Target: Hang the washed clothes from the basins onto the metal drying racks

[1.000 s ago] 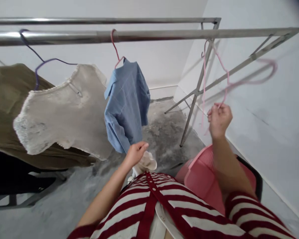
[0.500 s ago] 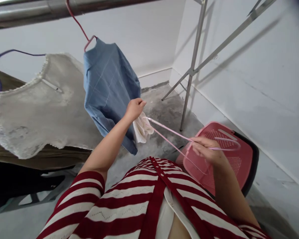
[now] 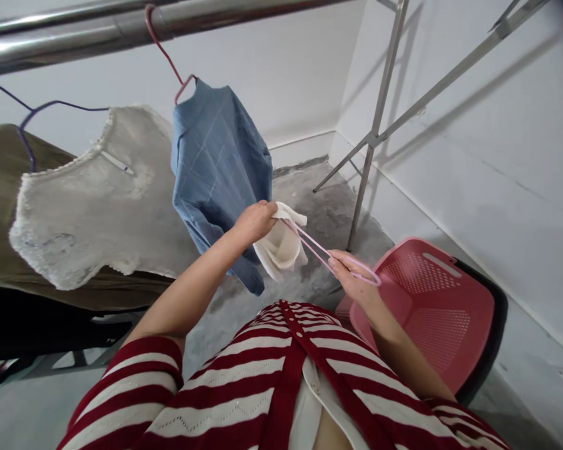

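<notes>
My left hand [image 3: 254, 220] is closed on a small cream garment [image 3: 281, 244], held up in front of me. My right hand [image 3: 351, 278] grips a thin pink wire hanger [image 3: 319, 250] by its hook end, and the hanger's far end reaches into the cream garment. Just behind them a blue shirt [image 3: 220, 169] hangs on a red hanger [image 3: 166, 56] from the steel rail [image 3: 98, 34].
A cream knit top [image 3: 98, 200] on a purple hanger and an olive garment [image 3: 4, 206] hang further left. A pink laundry basket [image 3: 426, 306] sits on the concrete floor at my right, beside the rack's leg [image 3: 368, 162] and the white wall.
My right hand took the pink hanger off the right rail, brought it down and pushed it toward the cream garment. My left hand lifted that garment higher.
</notes>
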Demonstrator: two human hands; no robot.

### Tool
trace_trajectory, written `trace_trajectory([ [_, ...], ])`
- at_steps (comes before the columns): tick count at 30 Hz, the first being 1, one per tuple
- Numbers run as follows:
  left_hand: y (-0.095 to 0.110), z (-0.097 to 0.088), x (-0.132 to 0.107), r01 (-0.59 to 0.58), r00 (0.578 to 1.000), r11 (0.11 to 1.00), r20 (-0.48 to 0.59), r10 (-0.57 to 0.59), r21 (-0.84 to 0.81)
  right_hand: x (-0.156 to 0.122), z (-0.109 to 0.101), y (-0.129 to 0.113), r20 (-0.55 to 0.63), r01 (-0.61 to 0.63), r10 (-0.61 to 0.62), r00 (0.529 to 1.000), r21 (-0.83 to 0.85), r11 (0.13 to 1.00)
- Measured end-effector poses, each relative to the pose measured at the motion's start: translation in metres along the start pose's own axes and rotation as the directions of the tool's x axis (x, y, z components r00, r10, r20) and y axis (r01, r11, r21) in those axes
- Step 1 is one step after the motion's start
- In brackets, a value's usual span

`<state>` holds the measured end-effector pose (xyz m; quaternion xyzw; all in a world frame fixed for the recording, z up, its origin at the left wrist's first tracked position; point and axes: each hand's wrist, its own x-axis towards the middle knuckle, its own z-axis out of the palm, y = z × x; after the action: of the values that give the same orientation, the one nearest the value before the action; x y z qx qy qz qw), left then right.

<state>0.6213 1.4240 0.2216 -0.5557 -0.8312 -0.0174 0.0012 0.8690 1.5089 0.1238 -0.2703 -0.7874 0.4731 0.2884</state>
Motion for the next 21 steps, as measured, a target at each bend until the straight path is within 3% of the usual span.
trace_trajectory([
  [3,0.026,0.007,-0.006,0.091,0.989,0.994,-0.114,-0.098,-0.066,0.002,0.019,-0.004,0.031,0.039,-0.039,0.999,0.018,0.999],
  [5,0.053,0.017,-0.013,0.067,0.987,0.986,-0.134,-0.088,-0.152,0.005,0.03,-0.009,0.01,0.057,-0.057,0.998,0.041,0.998],
  [7,0.077,0.027,-0.024,-0.037,0.985,0.966,-0.175,-0.009,-0.257,0.011,0.033,-0.016,-0.046,0.05,-0.046,0.998,0.074,0.996],
  [9,0.089,0.031,-0.036,-0.203,0.946,0.912,-0.31,0.089,-0.357,0.016,0.025,-0.026,-0.09,0.024,-0.013,0.996,0.123,0.992],
  [11,0.085,0.026,-0.049,-0.369,0.848,0.844,-0.513,0.133,-0.389,0.018,0.007,-0.036,-0.093,-0.01,0.027,0.995,0.182,0.983],
  [13,0.073,0.013,-0.065,-0.474,0.71,0.814,-0.692,0.13,-0.334,0.017,-0.015,-0.045,-0.023,-0.041,0.048,0.999,0.229,0.973],
  [15,0.063,-0.003,-0.084,-0.534,0.591,0.82,-0.784,0.188,-0.206,0.015,-0.034,-0.05,0.111,-0.061,0.038,0.993,0.215,0.975],
  [16,0.061,-0.011,-0.094,-0.55,0.558,0.825,-0.791,0.25,-0.128,0.014,-0.041,-0.052,0.194,-0.068,0.031,0.981,0.185,0.98],
  [17,0.063,-0.018,-0.104,-0.555,0.55,0.83,-0.771,0.321,-0.051,0.015,-0.046,-0.054,0.283,-0.07,0.024,0.959,0.153,0.986],
  [18,0.066,-0.023,-0.114,-0.546,0.57,0.838,-0.725,0.387,0.018,0.016,-0.048,-0.056,0.376,-0.068,0.015,0.927,0.129,0.989],
  [20,0.075,-0.029,-0.13,-0.473,0.662,0.874,-0.61,0.436,0.111,0.02,-0.047,-0.061,0.573,-0.07,-0.013,0.82,0.122,0.99],
  [21,0.079,-0.03,-0.137,-0.415,0.719,0.9,-0.559,0.413,0.131,0.023,-0.043,-0.064,0.673,-0.077,-0.033,0.739,0.133,0.988],
])
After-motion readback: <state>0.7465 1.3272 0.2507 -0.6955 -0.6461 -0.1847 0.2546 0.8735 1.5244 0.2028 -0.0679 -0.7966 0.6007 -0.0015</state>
